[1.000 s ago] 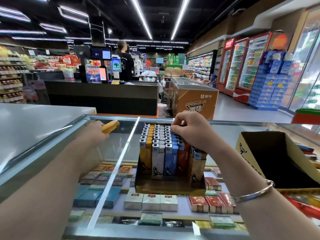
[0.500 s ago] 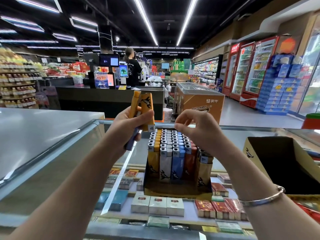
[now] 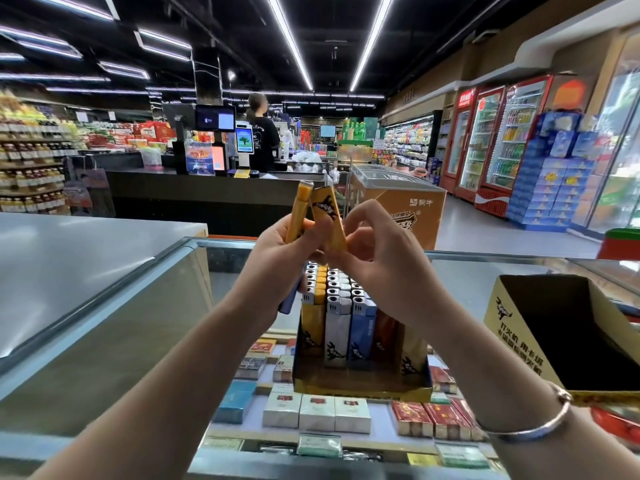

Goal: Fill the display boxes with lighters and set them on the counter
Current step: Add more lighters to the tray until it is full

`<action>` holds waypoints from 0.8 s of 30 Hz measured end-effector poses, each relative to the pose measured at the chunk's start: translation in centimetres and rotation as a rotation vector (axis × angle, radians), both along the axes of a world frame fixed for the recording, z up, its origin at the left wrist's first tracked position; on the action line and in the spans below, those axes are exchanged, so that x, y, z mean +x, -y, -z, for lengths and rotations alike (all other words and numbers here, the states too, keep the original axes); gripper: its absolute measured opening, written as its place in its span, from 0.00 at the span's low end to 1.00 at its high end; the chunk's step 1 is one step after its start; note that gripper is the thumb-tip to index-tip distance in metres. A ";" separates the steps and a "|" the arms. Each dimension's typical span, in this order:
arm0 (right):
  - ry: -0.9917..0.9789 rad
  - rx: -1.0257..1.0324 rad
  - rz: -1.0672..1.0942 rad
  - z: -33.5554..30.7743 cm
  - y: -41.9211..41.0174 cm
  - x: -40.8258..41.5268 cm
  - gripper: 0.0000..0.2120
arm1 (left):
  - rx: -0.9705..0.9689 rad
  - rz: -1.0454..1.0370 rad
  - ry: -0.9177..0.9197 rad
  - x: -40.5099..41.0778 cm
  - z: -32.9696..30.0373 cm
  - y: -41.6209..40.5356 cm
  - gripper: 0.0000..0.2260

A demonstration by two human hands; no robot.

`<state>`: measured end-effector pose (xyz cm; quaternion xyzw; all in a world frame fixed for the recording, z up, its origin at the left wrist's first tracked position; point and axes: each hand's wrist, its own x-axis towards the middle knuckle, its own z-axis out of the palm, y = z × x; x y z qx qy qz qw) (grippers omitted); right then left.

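- Lighters are being held above the display box on the glass desk.
- Left hand is gripping them; right hand is pinching one — better to lower it straight into the gap.

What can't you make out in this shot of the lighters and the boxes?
Head view only:
- Lower ends of the held lighters: covered by left hand and right hand.
- Back rows of the display box: behind the hands.
- Empty box: cut off by the right edge.
- Its printing: too small.
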<state>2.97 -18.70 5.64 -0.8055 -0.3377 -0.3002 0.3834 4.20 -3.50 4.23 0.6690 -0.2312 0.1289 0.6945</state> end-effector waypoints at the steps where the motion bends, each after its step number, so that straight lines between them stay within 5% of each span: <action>1: -0.023 0.039 0.011 0.0 0.1 0.2 0.13 | 0.007 -0.032 -0.007 0.3 0.0 -0.2 0.10; 5: -0.125 0.237 -0.030 -0.6 0.8 0.5 0.15 | 0.006 -0.075 -0.057 1.3 0.3 -1.4 0.19; 11: -0.150 0.382 -0.219 -1.2 0.8 -0.1 0.18 | 0.023 -0.112 -0.251 2.6 1.3 -2.6 0.13; 15: -0.140 0.180 -0.273 -1.0 0.4 -0.7 0.18 | 0.048 -0.121 -0.338 2.9 1.4 -2.6 0.20; 24: -0.002 -0.379 -0.125 0.1 -0.8 -1.3 0.12 | 0.072 -0.127 -0.367 2.2 1.1 -2.0 0.17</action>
